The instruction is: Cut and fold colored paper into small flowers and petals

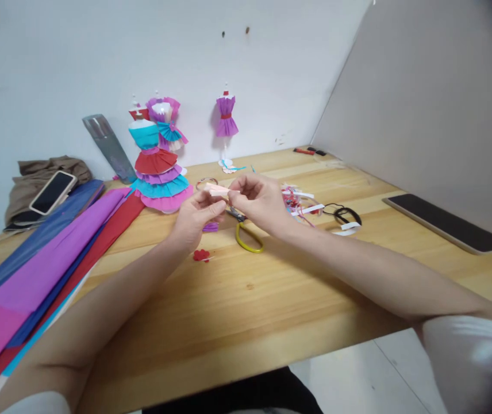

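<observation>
"While both hands are up off the surface [229,310], note the grip for me."

"Left hand [196,218]: closed on the pale pink paper [218,190], thumb below, fingers curled behind. Right hand [257,198]: thumb and forefinger pinching its right end. Neither grip is released."

"And where does the paper sit?"

"In the air between the hands, near the middle of the scene, just above the scissors [240,218]. Looks folded or layered; too small from here to count the layers."

"Handling advice?"

"Light pinch, I'd say. Thin paper probably creases or tears if the hands pull against each other. Better for the left to anchor the layers while the right makes small adjustments at the end, edges lined up before any fold is pressed. Hard squeezing could flatten whatever shape is wanted."

"Hazards round about?"

"Scissors lie under the fingers, yellow handles toward the near side. Worth minding the blades if the hands come down. Red paper flower [202,255] flat on the surface, near and left of the scissors; a loose sleeve or wrist could brush it. Small purple paper [210,227] just below the left hand."

"Farther out?"

"Scraps [293,198] to the right, past the right hand. Tiered paper dress [162,181] far left, standing close enough that the left elbow work should stay small."
</observation>
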The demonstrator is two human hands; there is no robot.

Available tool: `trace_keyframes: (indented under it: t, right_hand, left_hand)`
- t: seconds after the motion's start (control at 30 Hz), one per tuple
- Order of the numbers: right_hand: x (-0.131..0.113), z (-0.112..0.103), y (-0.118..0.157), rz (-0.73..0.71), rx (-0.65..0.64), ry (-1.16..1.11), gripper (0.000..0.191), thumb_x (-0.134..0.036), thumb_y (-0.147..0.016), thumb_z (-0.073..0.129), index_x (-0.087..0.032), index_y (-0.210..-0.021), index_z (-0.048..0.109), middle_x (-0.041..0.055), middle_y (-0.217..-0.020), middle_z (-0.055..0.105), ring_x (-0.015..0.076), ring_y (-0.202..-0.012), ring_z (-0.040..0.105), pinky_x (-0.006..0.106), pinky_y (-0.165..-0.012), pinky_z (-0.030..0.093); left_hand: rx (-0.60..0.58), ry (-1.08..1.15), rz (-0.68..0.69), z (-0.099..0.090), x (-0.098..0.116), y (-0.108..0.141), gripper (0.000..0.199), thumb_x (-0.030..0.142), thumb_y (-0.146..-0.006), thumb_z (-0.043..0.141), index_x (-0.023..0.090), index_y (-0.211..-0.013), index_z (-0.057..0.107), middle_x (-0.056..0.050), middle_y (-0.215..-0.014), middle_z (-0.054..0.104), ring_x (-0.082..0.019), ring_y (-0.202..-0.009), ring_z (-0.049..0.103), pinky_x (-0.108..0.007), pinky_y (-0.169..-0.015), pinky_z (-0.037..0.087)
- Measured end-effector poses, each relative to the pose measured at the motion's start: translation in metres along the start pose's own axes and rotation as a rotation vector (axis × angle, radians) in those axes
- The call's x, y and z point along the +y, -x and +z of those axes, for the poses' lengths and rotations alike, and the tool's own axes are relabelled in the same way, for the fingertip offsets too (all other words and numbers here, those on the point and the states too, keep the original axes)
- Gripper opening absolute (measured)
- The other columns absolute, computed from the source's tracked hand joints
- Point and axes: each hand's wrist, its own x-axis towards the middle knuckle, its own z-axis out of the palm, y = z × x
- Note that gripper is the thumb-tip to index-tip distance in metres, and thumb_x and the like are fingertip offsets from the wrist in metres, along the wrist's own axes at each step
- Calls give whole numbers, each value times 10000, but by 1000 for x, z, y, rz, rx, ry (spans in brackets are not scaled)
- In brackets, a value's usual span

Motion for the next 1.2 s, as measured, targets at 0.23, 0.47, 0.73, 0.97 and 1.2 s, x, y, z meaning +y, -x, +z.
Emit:
trace_keyframes:
  t: [0.23, 0.47, 0.73, 0.97, 1.2]
  right_hand:
    - [-2, 20, 1, 35, 43, -210, 143, -338, -702, 636, -208, -693, 576, -27, -631, 594, 124, -592, 561, 281, -603, 464]
    - [1, 22, 7, 125, 68, -322, 144, -319, -684, 671, -196, -695, 597, -38, -601, 620, 108, -545, 576, 267, -584, 484]
    - [2, 26, 15, 169, 8, -417, 189, -361, -700, 710, -202, -699, 607, -32, -569, 623, 112, -520, 579, 267, -571, 505]
    - [10, 2, 0, 167, -188, -149, 321, -498, -800, 610, -180, -803, 651, 33, -715, 691, 151, -641, 613, 277, -603, 493]
    - [7, -35, -16, 173, -840, 1033, 174, -351, -747, 711, -184, -718, 673, 48, -605, 639, 204, -624, 624, 292, -586, 395]
  left_hand:
    - [57, 259, 41, 8, 2, 7, 298, 314, -586, 889, 147, -760, 714, 21, -637, 608, -67, -578, 514, -190, -521, 402]
    - [49, 336, 33, 15, -3, 11, 300, 312, -588, 893, 155, -753, 697, 33, -604, 581, -57, -535, 489, -181, -490, 382]
    - [106, 289, 12, 15, -5, 13, 268, 326, -612, 859, 151, -691, 671, 40, -520, 523, -54, -483, 442, -180, -444, 295]
    - [155, 193, 33, 7, -1, 6, 191, 265, -621, 824, 152, -692, 688, 36, -538, 526, -55, -490, 429, -179, -455, 315]
    - [171, -1, -135, -13, -4, 0, 123, 206, -615, 777, 131, -631, 682, -1, -573, 576, -58, -515, 458, -181, -489, 342]
